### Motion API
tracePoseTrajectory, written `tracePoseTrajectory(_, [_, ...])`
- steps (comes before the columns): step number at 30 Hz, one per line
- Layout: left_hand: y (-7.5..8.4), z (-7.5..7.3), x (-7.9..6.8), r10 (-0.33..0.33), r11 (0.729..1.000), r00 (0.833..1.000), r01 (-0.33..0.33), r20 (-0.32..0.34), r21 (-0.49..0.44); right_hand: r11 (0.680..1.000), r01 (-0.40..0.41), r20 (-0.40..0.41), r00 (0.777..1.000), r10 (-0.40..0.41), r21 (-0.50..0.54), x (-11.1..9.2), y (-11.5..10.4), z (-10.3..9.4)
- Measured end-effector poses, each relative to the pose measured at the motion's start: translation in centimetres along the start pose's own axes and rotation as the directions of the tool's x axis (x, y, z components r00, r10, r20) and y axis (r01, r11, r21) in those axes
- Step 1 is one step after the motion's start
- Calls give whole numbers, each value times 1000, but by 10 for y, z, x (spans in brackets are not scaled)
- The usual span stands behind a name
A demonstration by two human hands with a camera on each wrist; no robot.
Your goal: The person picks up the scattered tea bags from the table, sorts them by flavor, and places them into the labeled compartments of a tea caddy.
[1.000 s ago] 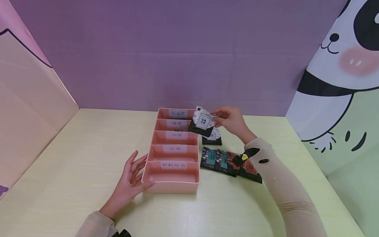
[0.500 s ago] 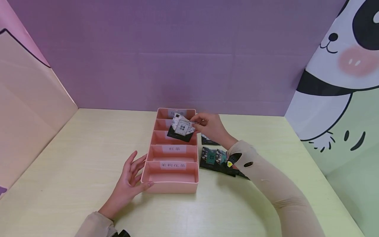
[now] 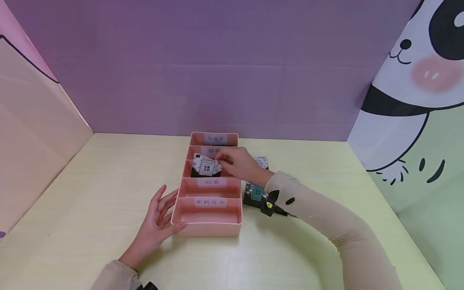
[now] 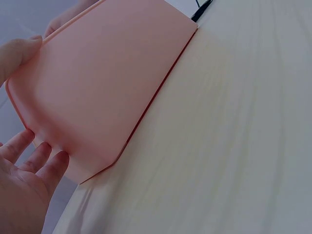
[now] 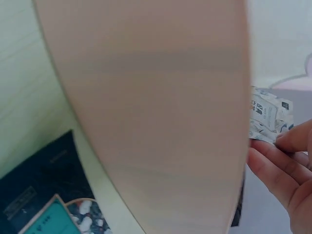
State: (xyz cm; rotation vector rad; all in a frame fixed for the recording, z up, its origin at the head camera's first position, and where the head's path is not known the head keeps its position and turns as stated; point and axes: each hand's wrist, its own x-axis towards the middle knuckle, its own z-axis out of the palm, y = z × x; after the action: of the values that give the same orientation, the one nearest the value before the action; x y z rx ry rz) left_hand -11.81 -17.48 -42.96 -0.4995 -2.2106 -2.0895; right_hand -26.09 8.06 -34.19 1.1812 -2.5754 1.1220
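Smooth, matt plastic is being shown by the five-compartment tea box (image 3: 205, 230), a paper look by its labels (image 3: 212, 182). Crinkled, film-like wrapping is being displayed by the white-tea sachet (image 3: 206, 166), smooth wood grain by the bench (image 3: 134, 169), creased matt cloth by the backdrop (image 3: 203, 88).

We counted one pink box (image 3: 205, 230) with five compartments (image 3: 210, 215), one sachet (image 3: 206, 166) partly inside it, at least two sachets (image 3: 257, 192) beside it.
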Motion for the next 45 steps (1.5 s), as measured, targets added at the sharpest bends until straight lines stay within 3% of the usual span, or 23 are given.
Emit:
tracePoseTrajectory(4, [-2, -1, 0, 12, 1000, 1000, -12, -1, -6, 997, 48, 36, 998, -46, -56, -2, -3, 6])
tracePoseTrajectory(19, [-1, -2, -1, 16, 1000, 1000, -16, 14, -20, 997, 76, 172, 983, -70, -31, -14, 2, 23])
tracePoseTrajectory(28, [-1, -2, 0, 13, 1000, 1000, -12, 9, -14, 999, 22, 179, 984, -26, 23, -15, 5, 22])
tracePoseTrajectory(35, [-1, -1, 1, 17, 1000, 1000, -17, 9, -11, 999, 35, 157, 987, -35, 4, -14, 9, 16])
tracePoseTrajectory(40, [-1, -1, 2, 11, 1000, 1000, -11, 12, -11, 998, 60, 109, 992, -58, -15, -11, 13, 2])
tracePoseTrajectory(45, [-2, -1, 0, 28, 999, 1000, -27, 10, -22, 999, 7, 45, 999, -6, -33, -8, 19, -21])
